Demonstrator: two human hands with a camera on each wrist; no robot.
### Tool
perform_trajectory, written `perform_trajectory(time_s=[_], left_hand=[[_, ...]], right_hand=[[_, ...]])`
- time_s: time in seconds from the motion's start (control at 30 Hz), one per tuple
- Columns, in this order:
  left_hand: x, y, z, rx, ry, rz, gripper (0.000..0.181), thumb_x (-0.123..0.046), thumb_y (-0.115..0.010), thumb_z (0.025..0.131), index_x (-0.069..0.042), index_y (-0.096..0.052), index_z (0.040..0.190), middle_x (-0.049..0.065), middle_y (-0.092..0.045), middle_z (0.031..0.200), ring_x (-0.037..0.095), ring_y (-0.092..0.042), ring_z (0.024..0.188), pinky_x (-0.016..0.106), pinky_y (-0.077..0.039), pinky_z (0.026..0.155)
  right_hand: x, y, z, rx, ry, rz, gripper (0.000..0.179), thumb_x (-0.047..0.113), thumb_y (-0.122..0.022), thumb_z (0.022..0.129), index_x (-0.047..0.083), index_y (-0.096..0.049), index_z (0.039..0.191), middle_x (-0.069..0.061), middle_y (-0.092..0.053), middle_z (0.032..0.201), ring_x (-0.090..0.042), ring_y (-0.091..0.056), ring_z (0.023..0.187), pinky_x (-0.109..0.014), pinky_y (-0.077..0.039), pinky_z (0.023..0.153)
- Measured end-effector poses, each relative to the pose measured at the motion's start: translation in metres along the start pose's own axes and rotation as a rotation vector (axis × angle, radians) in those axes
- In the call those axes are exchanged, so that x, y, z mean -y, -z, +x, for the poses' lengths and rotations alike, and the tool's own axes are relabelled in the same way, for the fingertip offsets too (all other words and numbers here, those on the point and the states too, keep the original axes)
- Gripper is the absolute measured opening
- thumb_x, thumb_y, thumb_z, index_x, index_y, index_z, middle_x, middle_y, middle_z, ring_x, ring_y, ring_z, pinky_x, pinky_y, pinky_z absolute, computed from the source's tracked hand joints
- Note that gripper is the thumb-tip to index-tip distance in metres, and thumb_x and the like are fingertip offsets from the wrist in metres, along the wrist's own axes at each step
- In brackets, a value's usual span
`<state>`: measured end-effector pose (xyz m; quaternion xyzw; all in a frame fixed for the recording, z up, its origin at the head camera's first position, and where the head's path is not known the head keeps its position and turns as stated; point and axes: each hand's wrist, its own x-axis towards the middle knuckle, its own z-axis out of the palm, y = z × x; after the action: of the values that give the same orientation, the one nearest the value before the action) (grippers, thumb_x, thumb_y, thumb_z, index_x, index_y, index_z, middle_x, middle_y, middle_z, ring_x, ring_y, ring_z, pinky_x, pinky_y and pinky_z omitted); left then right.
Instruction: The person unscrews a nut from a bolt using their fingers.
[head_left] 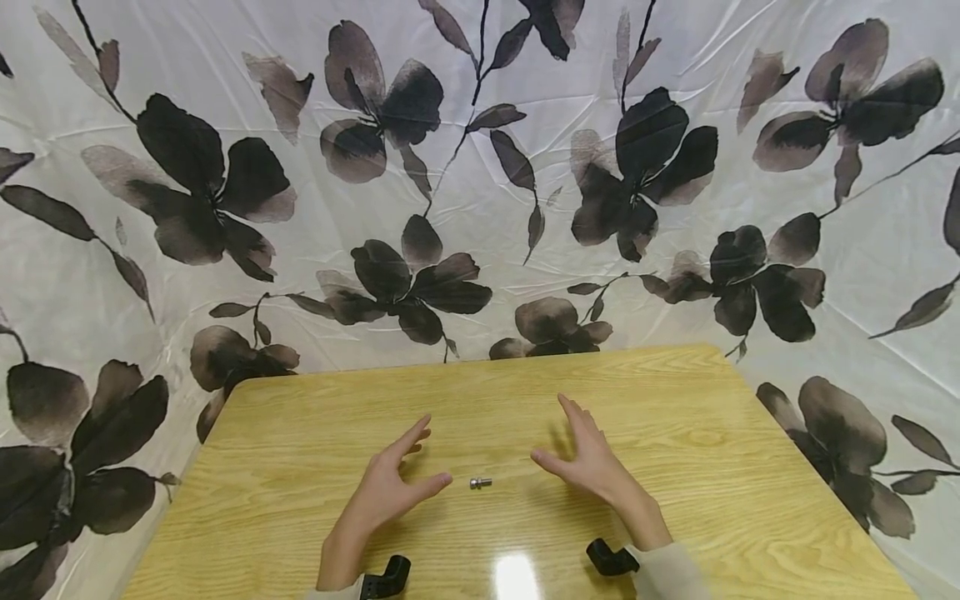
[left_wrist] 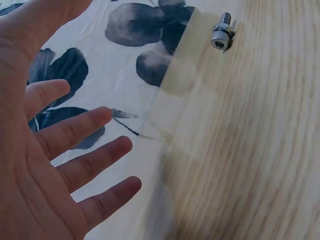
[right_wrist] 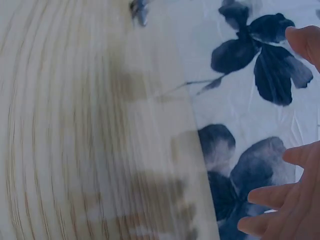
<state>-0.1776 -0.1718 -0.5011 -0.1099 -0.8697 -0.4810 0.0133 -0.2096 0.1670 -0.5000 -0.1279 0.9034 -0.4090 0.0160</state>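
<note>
A small metal socket-head bolt point(head_left: 481, 482) with a nut on its shank lies on its side on the wooden table, between the two hands. In the left wrist view the bolt point(left_wrist: 221, 32) shows its hex socket and threaded end. To its left, the left hand point(head_left: 392, 486) is held with fingers spread and nothing in it. On the other side the right hand point(head_left: 588, 458) likewise has extended fingers and holds nothing. Neither hand touches the bolt. The right wrist view catches only a blurred part of the bolt point(right_wrist: 139, 12) at its top edge.
The light wooden table point(head_left: 300, 450) has rounded far corners. Behind and beside it hangs a white cloth point(head_left: 510, 217) with dark flower prints. A black wrist mount point(head_left: 386, 577) sits on the left wrist and another black mount point(head_left: 611, 558) on the right.
</note>
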Motion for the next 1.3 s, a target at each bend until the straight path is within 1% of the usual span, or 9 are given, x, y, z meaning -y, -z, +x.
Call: perform_trajectory(time_s=[0.2,0.37,0.47,0.57,0.63,0.7,0.9,1.1,1.3], left_hand=[[0.003,-0.008,0.002,-0.004,0.001,-0.027,0.094,-0.044,-0.086,0.082,-0.034,-0.036,0.160,0.013,-0.054,0.153,0.040,-0.056,0.134,0.065,-0.044,0.107],[0.005,-0.016,0.002,0.004,0.023,-0.048,0.094,-0.044,-0.088,0.080,-0.035,-0.037,0.159,0.013,-0.055,0.152,0.038,-0.056,0.134,0.060,-0.048,0.106],[0.006,-0.019,0.002,0.011,0.016,-0.060,0.094,-0.040,-0.088,0.081,-0.032,-0.038,0.159,0.014,-0.056,0.149,0.037,-0.058,0.129,0.052,-0.053,0.101],[0.006,-0.023,0.004,0.026,0.011,-0.073,0.093,-0.036,-0.089,0.081,-0.028,-0.039,0.160,0.015,-0.058,0.146,0.032,-0.061,0.118,0.038,-0.056,0.089],[0.006,-0.025,0.005,0.040,0.022,-0.084,0.094,-0.034,-0.089,0.081,-0.026,-0.039,0.160,0.014,-0.059,0.143,0.027,-0.061,0.108,0.029,-0.054,0.081],[0.005,-0.028,0.005,0.052,0.031,-0.091,0.094,-0.032,-0.090,0.081,-0.024,-0.040,0.160,0.013,-0.061,0.140,0.025,-0.060,0.099,0.025,-0.052,0.077],[0.005,-0.034,0.006,0.079,-0.012,-0.069,0.090,-0.029,-0.089,0.082,-0.016,-0.042,0.158,0.015,-0.064,0.133,0.022,-0.062,0.089,0.025,-0.054,0.073],[0.007,-0.038,0.007,0.103,-0.012,-0.056,0.087,-0.026,-0.087,0.084,-0.012,-0.043,0.157,0.015,-0.066,0.128,0.017,-0.059,0.079,0.021,-0.050,0.063],[0.009,-0.040,0.009,0.099,-0.030,-0.053,0.082,-0.022,-0.087,0.084,-0.011,-0.047,0.154,0.014,-0.069,0.124,0.013,-0.058,0.076,0.020,-0.049,0.061]], right_hand=[[0.007,-0.011,0.003,0.035,0.027,0.123,0.103,0.051,-0.075,0.090,0.019,-0.014,0.167,-0.017,-0.016,0.172,-0.043,-0.016,0.157,-0.068,-0.020,0.122],[0.013,-0.021,0.003,0.050,0.029,0.176,0.100,0.050,-0.075,0.090,0.022,-0.017,0.166,-0.016,-0.021,0.170,-0.044,-0.028,0.153,-0.068,-0.032,0.117],[0.015,-0.027,0.002,0.051,0.009,0.203,0.100,0.049,-0.077,0.089,0.026,-0.018,0.166,-0.015,-0.026,0.169,-0.043,-0.038,0.148,-0.063,-0.042,0.112],[0.016,-0.032,0.000,0.045,0.001,0.225,0.098,0.048,-0.077,0.089,0.027,-0.020,0.165,-0.015,-0.029,0.167,-0.042,-0.043,0.144,-0.058,-0.048,0.107],[0.016,-0.036,-0.001,0.049,0.006,0.236,0.097,0.046,-0.077,0.089,0.025,-0.021,0.165,-0.015,-0.029,0.167,-0.041,-0.044,0.143,-0.056,-0.050,0.105],[0.015,-0.039,-0.002,0.053,0.018,0.241,0.096,0.045,-0.077,0.090,0.023,-0.022,0.165,-0.017,-0.030,0.166,-0.042,-0.047,0.140,-0.054,-0.052,0.102],[0.017,-0.048,-0.003,0.092,0.029,0.264,0.095,0.044,-0.077,0.090,0.021,-0.023,0.165,-0.023,-0.035,0.162,-0.036,-0.059,0.123,-0.043,-0.057,0.089],[0.019,-0.053,-0.004,0.151,0.024,0.270,0.096,0.043,-0.077,0.091,0.018,-0.021,0.165,-0.023,-0.037,0.161,-0.032,-0.060,0.120,-0.039,-0.056,0.089],[0.019,-0.056,-0.002,0.178,0.057,0.280,0.097,0.044,-0.077,0.091,0.014,-0.022,0.164,-0.022,-0.041,0.158,-0.028,-0.060,0.117,-0.030,-0.055,0.086]])
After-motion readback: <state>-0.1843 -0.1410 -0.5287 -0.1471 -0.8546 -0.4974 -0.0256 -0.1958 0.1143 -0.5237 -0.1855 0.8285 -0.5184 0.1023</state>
